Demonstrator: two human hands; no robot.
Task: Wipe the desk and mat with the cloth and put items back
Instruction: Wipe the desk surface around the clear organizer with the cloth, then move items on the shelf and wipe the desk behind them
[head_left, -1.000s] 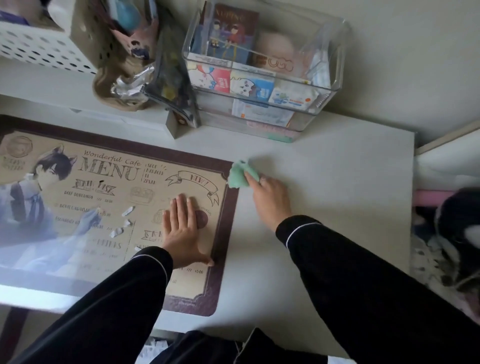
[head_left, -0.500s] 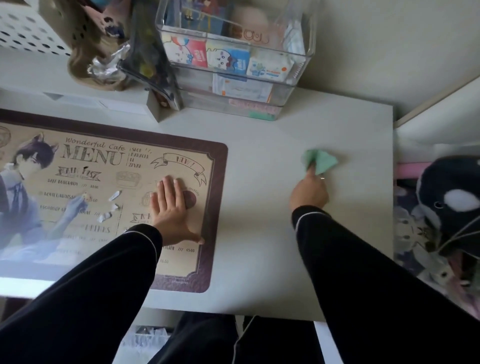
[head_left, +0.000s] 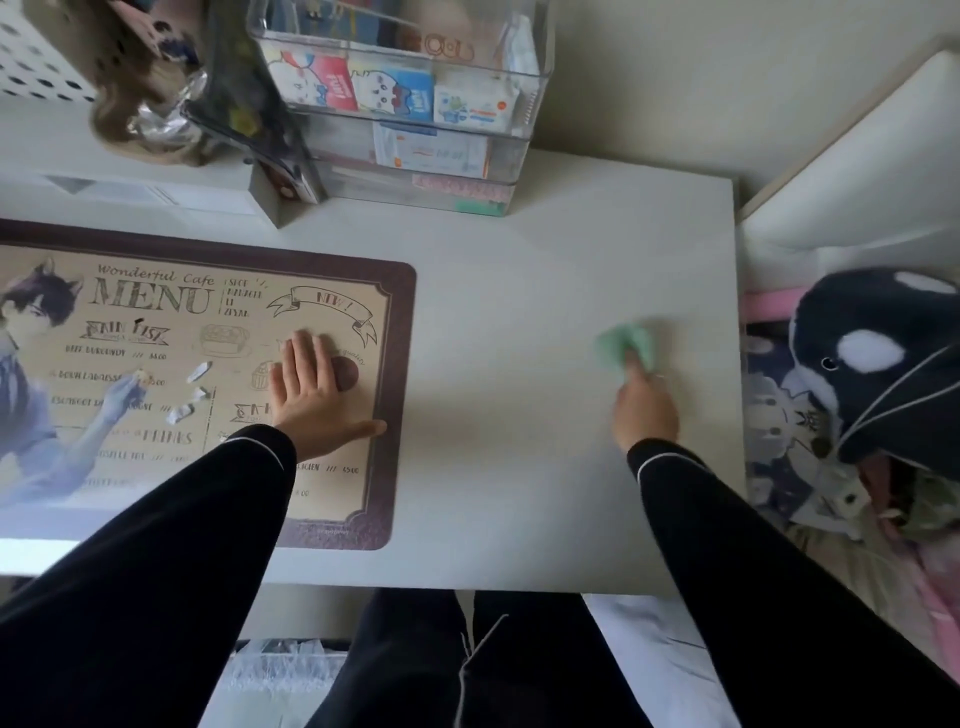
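A small green cloth (head_left: 623, 343) lies bunched on the white desk (head_left: 519, 322), near its right edge. My right hand (head_left: 644, 410) grips the cloth from below and is blurred with motion. A brown-bordered mat (head_left: 400, 395) printed with a cafe menu covers the left part of the desk. My left hand (head_left: 311, 400) rests flat on the mat's right side, fingers straight and together, thumb spread toward the border. Several small white paper scraps (head_left: 192, 389) lie on the mat, left of that hand.
A clear acrylic organizer (head_left: 415, 98) with small cartoon boxes stands at the back of the desk. Left of it are a dark pouch (head_left: 244, 104) and a white perforated basket (head_left: 36, 57) on a low riser. A black-and-white plush (head_left: 878, 364) lies beyond the desk's right edge.
My right hand has swept the green cloth from the mat's right edge across the bare desk to near the right edge. My left hand stays flat on the mat.
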